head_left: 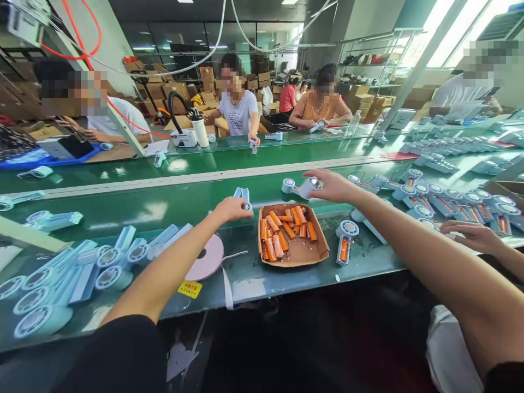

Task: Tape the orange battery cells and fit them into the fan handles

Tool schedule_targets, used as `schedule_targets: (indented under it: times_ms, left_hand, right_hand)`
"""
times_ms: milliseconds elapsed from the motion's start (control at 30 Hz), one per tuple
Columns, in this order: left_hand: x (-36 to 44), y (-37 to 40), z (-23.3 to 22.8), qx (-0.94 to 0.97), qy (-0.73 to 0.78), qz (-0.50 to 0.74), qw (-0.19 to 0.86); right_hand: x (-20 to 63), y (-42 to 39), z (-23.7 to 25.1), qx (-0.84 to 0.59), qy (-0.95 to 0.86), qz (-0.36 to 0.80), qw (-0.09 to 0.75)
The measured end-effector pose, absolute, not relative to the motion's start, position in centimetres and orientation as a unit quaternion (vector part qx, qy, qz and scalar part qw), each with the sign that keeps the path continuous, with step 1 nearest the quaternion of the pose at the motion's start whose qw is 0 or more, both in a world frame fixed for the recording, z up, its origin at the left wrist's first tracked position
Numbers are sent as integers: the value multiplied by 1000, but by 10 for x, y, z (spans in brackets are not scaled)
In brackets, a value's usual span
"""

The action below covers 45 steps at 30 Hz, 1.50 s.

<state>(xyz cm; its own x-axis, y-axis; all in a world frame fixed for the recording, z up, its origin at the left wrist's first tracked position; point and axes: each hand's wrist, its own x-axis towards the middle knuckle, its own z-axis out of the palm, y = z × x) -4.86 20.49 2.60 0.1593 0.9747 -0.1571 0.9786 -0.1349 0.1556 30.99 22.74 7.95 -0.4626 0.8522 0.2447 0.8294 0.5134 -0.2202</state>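
Observation:
My left hand (232,208) reaches over the green belt and closes on a pale blue fan housing (242,195) lying there. My right hand (332,184) is stretched further out and grips another pale blue fan housing (306,187) by its round head, beside a loose round piece (287,185). Between my arms sits a brown cardboard tray (298,252) holding several orange battery cells (282,226). To the tray's right lies a housing with an orange cell fitted in it (345,241).
A heap of pale blue housings (65,273) fills the near left. A pink tape roll (208,259) lies by my left forearm. Another person's hand (470,236) rests at right among rows of housings (454,202). Several people sit across the belt.

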Motion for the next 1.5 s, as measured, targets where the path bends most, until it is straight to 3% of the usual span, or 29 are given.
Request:
schedule_targets:
  times_ms: [133,333,667,867,1000,1133,1267,1367,1500]
  left_hand:
    - [-59,150,18,743,659,-17,115]
    - [-33,132,13,769,624,26,137]
    - [-129,6,-12,695,706,-33,132]
    - [-109,-49,14,673,729,14,126]
    - [-107,-113,31,642,745,135,122]
    - [-101,-142,18,566,772,288,24]
    - [-80,-129,-9,561,736,379,-17]
    - [-73,-113,-21,569,715,405,31]
    - [-86,-98,-28,492,709,470,183]
  right_hand:
    - [236,214,79,-397,-899,69,174]
    - [171,208,62,-340,-920,92,175]
    - [96,197,48,-269,-943,133,142]
    - [25,182,31,-222,-960,156,76]
    - [38,171,36,-229,-954,182,67]
    - [103,143,54,-254,-935,227,95]
    - [161,74,46,-175,-836,517,57]
    - [172,12,18,-151,-762,625,80]
    - [174,-48,-20,-109,-793,593,95]
